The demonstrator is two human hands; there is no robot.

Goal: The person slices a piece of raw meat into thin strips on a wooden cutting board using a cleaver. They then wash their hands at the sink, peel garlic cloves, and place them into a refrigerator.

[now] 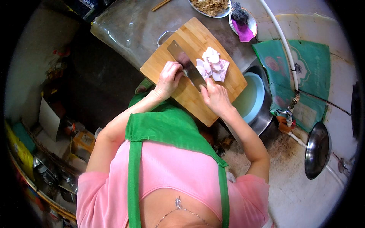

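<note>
My right hand [216, 97] grips the handle end of a broad steel cleaver [186, 63], whose blade lies slantwise over a bamboo cutting board [196, 34]. My left hand [168, 79] is on the blade's left side, fingers curled. Its fingertips pinch a small whitish piece [185, 73] beside the blade, mostly hidden by the fingers. To the right of the cleaver sits a loose pile of pale, pinkish-white food slices [211, 55]. A larger pink-tinged chunk [225, 68] lies at the pile's right edge; I cannot tell exactly what food it is.
Right of the board, a light-blue basin [258, 98] of cloudy water sits in a metal sink [266, 122]. Behind are a plate of brown dried food [211, 7], a bowl with a scouring pad and purple cloth [242, 24], and chopsticks [161, 5]. A wok [317, 151] is at right.
</note>
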